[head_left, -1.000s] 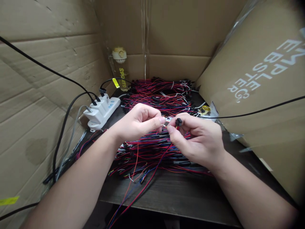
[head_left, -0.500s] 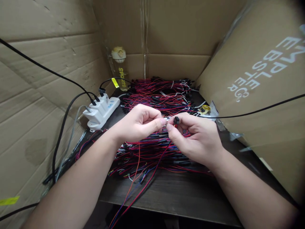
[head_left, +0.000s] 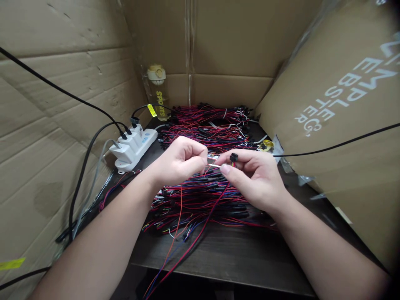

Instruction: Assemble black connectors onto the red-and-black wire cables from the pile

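My left hand (head_left: 184,160) is closed in a pinch, its thumb pressed against the curled index finger. A thin white wire (head_left: 214,166) stretches across the small gap between my hands. My right hand (head_left: 258,177) grips the other end between thumb and index finger. Against the right index finger sits a small black connector (head_left: 233,157), with coloured wires leaving its underside. Below the hands, a red wire (head_left: 200,235) trails over the table's front edge beside orange and blue ones. Stacked wire bundles (head_left: 206,208) lie beneath and behind the hands.
A white power strip (head_left: 134,150) with black plugs stands at the left. Behind it is a bottle (head_left: 157,91) with a cream lid. Cardboard walls (head_left: 231,46) enclose the dark table (head_left: 237,258). A black cable (head_left: 337,143) crosses at the right.
My hands have drawn slightly apart, and the white wire now shows between them. The black connector has tilted a little in my right hand.
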Available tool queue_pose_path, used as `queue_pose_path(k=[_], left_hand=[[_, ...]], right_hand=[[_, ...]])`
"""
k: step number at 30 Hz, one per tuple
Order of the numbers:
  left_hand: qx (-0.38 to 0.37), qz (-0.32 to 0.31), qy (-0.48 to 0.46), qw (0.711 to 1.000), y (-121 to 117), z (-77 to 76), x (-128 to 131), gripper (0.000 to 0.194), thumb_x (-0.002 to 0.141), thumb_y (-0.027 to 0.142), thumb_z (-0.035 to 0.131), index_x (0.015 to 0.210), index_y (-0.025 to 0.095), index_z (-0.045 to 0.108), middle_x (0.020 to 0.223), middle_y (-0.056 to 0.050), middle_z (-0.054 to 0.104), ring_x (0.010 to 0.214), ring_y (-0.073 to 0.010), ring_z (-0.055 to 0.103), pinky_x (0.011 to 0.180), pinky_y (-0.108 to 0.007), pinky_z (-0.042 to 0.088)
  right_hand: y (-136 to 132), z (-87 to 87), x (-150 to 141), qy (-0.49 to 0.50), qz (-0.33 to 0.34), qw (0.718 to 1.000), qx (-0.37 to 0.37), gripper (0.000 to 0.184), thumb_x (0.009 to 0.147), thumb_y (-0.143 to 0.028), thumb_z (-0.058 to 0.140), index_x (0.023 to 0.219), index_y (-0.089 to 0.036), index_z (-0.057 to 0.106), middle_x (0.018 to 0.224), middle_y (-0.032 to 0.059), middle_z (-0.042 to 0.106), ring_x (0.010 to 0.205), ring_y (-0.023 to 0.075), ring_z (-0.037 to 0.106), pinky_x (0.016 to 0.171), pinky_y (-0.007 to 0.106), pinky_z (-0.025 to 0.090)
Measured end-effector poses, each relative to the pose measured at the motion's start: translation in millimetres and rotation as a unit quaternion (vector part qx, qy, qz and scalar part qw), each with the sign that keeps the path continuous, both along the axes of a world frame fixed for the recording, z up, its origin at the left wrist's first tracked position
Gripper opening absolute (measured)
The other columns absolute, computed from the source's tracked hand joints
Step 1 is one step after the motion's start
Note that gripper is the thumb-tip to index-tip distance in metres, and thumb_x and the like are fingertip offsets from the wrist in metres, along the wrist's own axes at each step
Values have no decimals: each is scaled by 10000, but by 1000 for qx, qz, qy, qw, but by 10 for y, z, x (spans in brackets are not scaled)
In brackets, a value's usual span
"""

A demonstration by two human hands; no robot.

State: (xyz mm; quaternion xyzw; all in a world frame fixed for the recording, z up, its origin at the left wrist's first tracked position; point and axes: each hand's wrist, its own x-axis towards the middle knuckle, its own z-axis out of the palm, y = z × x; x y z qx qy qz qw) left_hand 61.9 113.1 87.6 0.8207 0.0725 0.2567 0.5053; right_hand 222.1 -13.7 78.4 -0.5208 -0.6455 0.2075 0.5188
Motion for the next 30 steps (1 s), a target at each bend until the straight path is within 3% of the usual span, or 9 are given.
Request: queue_pose_path(k=[12,30], left_hand=[[7,-5,6,1000,-18,43,-25,264,762,185,552,510,145,483,470,36,427,471,-51,330,449,-201,252],[-23,-40,-16,999,17,36,-24,307,778,201,565,512,163,417,469,57,350,454,-39,261,423,-199,196]], right_hand=[[-24,2,-84,-35,-51,997,51,92,853,-153,687,763,-172,674,488,-75,425,400,46,282,379,240,157],[-34,-14,-81,-52,-50,995,74,71,831,-148,685,780,-177,645,554,-61,522,423,50,363,394,223,245]])
